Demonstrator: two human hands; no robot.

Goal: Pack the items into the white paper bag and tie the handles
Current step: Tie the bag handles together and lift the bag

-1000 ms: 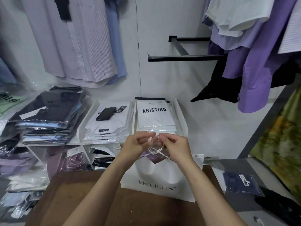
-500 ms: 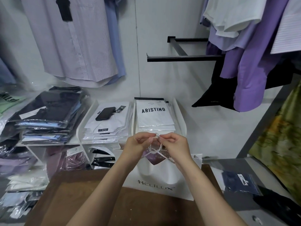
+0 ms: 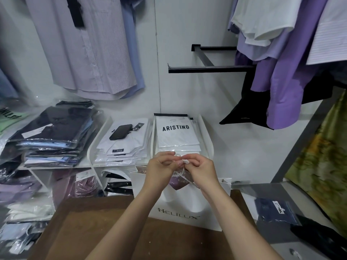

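A white paper bag printed HELILUX stands upright on the brown table. Its white twisted rope handles are crossed in a knot above the bag's mouth. My left hand and my right hand meet just above the bag, each pinching a rope end between thumb and fingers. A purple packed item shows inside the bag's opening, under the knot.
White shelves behind the bag hold stacks of packaged shirts, with a black phone on one stack. Dark packaged shirts pile at the left. Shirts hang above, and black rails jut from the wall. A navy packet lies at the right.
Both hands have stayed at the knot, working the rope ends with small finger moves; the rope end now sits between the right thumb and fingers. The bag has not moved.
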